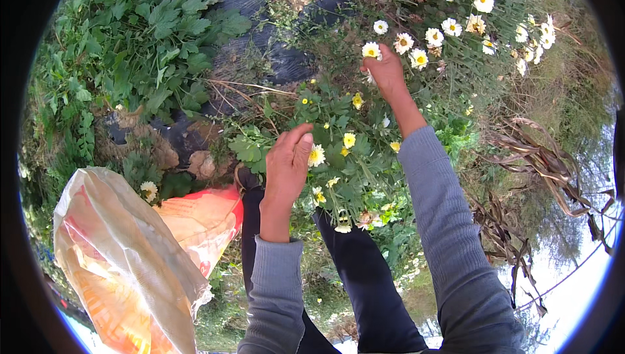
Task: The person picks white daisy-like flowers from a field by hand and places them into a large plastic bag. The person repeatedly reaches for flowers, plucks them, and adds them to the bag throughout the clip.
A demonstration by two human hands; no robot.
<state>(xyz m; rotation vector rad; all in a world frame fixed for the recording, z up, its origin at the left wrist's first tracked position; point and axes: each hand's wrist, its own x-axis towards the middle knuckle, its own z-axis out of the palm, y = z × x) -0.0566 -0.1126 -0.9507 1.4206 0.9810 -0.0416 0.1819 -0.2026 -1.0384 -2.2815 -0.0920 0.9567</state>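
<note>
My right hand [389, 71] is at a white chrysanthemum with a yellow centre [371, 50], its thumb just under the flower head and its fingers closed around it. Part of another white bloom shows below that hand. Lower and to the left, my left hand [288, 171] points away from me beside a cream-white chrysanthemum [316, 155]. Its thumb lies near the forefinger, and the palm side is hidden, so whether it holds anything is unclear. Between the hands grow leafy stems with small yellow blooms [349, 140].
A large woven plastic sack [127, 246] with orange and red print stands at lower left. Green leafy plants [161, 36] grow at upper left beside black plastic mulch film [288, 61]. More white flowers [451, 27] cluster at upper right. Dry brown leaves [542, 158] hang at right.
</note>
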